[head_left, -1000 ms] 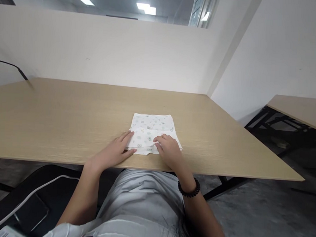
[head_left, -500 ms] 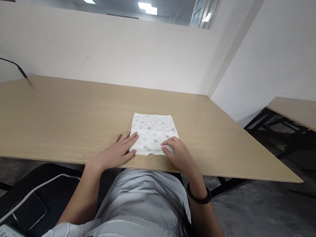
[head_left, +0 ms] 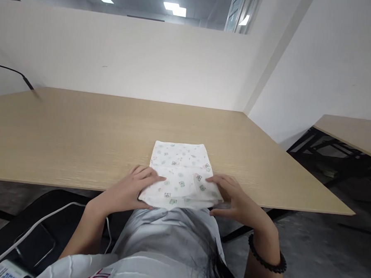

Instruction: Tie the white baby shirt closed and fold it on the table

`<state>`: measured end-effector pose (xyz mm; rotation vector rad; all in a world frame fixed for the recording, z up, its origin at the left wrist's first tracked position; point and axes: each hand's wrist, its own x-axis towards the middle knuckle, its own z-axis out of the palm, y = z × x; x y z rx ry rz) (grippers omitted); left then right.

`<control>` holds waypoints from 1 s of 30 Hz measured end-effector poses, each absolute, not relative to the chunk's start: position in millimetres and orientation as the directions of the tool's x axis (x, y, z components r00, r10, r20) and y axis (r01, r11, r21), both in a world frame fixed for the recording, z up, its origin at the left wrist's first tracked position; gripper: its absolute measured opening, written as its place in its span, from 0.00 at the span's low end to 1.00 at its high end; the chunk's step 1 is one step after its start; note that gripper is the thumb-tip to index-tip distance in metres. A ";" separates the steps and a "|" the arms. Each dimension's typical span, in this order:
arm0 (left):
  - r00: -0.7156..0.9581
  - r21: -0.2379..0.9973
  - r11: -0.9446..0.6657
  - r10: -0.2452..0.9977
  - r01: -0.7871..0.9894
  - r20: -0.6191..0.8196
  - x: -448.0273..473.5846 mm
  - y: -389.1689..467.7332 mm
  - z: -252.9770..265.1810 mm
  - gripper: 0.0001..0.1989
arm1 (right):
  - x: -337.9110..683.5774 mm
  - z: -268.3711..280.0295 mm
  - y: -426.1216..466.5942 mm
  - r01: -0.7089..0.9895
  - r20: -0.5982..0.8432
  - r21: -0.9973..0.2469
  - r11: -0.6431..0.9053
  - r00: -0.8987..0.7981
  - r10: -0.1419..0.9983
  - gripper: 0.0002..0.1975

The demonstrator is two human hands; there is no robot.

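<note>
A white cloth printed with small pictures and dots lies folded before me, a crease running across its middle. Its near end reaches past the front edge of the table. At the cloth's left side is my left hand, fingers stretched, index fingertip over the cloth and thumb by the near left corner. My right hand is at the right side with thumb and fingers apart. Its index fingertip touches the top of the cloth, and the near right corner sits between finger and thumb. The underside of the cloth is hidden.
The wooden table extends to a white partition wall. A thin black cable comes in at far left. Another table stands to the right. On my left are a black chair and a white cord.
The cloth has shifted toward me, its near end now past the table edge. Both hands have moved nearer my body and farther apart, the right one outward to the cloth's side.
</note>
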<state>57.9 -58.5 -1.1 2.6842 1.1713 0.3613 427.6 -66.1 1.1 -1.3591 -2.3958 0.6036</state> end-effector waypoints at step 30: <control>0.134 0.849 -0.225 0.974 0.478 0.183 80.6 -18.6 -9.3 0.21 | 397.8 -20.0 -8.7 0.756 0.352 -0.592 0.280 -0.070 0.933 0.20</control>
